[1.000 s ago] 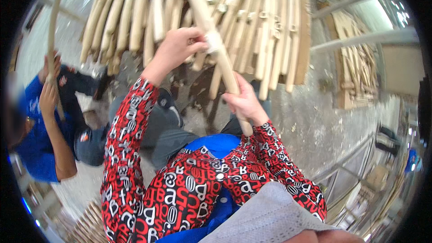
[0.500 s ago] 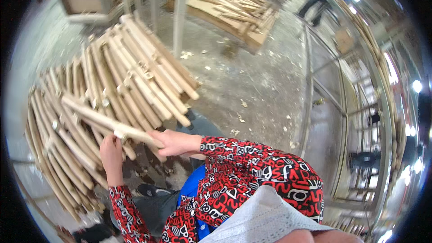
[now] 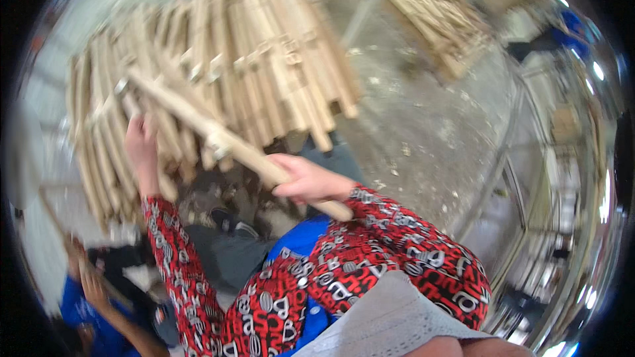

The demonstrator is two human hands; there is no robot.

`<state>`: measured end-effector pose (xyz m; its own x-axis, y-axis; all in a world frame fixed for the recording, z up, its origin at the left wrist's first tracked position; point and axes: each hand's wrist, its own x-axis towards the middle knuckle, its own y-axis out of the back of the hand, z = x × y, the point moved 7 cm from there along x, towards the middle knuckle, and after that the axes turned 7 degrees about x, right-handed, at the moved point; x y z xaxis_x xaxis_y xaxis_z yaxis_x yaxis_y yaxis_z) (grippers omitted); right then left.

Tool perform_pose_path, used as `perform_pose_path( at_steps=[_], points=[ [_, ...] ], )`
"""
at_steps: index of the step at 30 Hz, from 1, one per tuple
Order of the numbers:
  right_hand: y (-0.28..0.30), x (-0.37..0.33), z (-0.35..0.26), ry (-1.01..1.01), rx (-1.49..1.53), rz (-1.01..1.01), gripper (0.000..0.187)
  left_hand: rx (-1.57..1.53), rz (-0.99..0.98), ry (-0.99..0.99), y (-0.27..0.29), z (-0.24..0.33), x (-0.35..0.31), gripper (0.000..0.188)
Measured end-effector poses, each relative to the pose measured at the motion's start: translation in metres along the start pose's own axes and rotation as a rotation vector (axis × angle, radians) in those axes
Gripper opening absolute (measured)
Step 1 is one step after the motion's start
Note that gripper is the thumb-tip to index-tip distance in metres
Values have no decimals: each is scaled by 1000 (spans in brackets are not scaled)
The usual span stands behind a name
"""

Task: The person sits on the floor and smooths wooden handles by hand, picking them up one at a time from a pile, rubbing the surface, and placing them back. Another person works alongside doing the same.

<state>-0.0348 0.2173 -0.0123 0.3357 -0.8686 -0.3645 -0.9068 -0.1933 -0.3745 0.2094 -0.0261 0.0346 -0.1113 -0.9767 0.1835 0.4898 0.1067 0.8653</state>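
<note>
A long pale wooden stick lies slantwise before me, its near end by my right forearm. My right hand is wrapped round it close to that end. A whitish band circles the stick partway along. My left hand is raised to the left of the stick, apart from it and over the pile's near edge. Its fingers look curled closed, though motion blurs them, and I cannot make out what they hold, if anything. The far end of the stick overlaps a wide pile of similar sticks, several with pale bands.
At the lower left, another person in blue has hands round a long thin stick. A low stack of wooden pieces lies at the far right. A metal frame runs along the right, with a blue-clad person beyond.
The view has shifted, and the pile sits farther right and higher. My left hand has moved away from the band on the stick. The stick's near end now extends past my right hand.
</note>
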Motion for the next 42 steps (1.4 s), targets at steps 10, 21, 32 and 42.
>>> perform_pose_path(
  at_steps=[10, 21, 32, 42],
  points=[
    [-21, 11, 30, -35, 304, -151, 67, -678, -139, -319, 13, 72, -68, 15],
    [-25, 18, 6, 79, 16, 27, 72, -384, -82, -398, 19, 86, -70, 21],
    [-2, 27, -3, 520, -741, 380, 72, -895, -501, 82, -16, 71, -81, 23],
    [4, 28, -9, 612, -739, 397, 71, -1558, -547, 419, -52, 84, -106, 15]
  ],
)
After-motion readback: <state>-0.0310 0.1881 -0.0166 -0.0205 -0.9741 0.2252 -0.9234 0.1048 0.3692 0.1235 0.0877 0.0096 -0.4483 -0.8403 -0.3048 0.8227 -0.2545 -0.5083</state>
